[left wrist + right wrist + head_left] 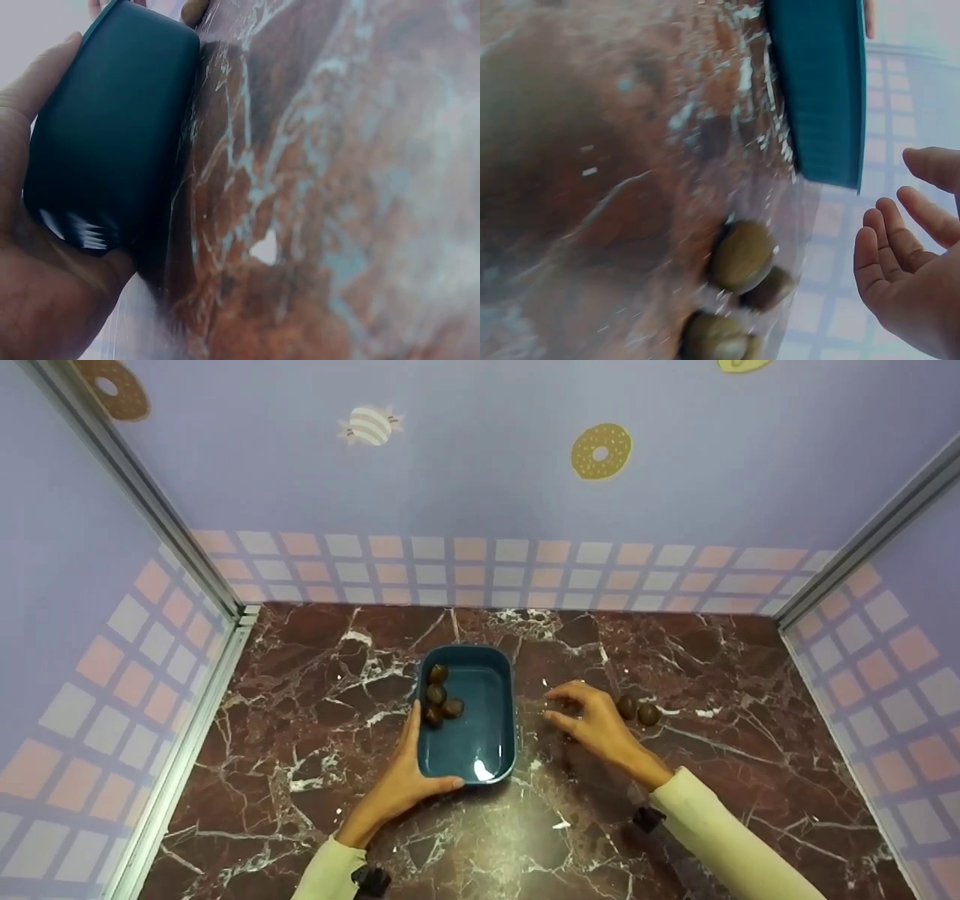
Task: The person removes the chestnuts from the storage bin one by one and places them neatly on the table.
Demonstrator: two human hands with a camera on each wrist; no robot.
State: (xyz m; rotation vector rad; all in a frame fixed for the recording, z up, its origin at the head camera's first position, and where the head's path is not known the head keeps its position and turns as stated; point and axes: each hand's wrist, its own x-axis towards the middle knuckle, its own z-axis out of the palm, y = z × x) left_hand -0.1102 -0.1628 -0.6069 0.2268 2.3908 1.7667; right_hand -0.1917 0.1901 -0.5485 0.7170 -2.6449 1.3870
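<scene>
A teal rectangular dish (476,739) stands on the marbled tabletop, with several brown chestnuts (436,694) gathered along its left side. My left hand (405,780) holds the dish at its near left corner, fingers along the left wall and thumb on the near edge. The left wrist view shows this hand (45,292) spread around the dish's outer wall (124,127). Right of the dish, my right hand (596,724) hovers with bent, parted fingers and nothing between them. More chestnuts (649,714) lie just beyond it; the right wrist view shows several, including a large one (741,256).
Purple panels with pink and white checks close in the back (469,574) and both sides. Metal rails (184,757) run along the side edges. The glossy marbled tabletop (315,705) extends around the dish.
</scene>
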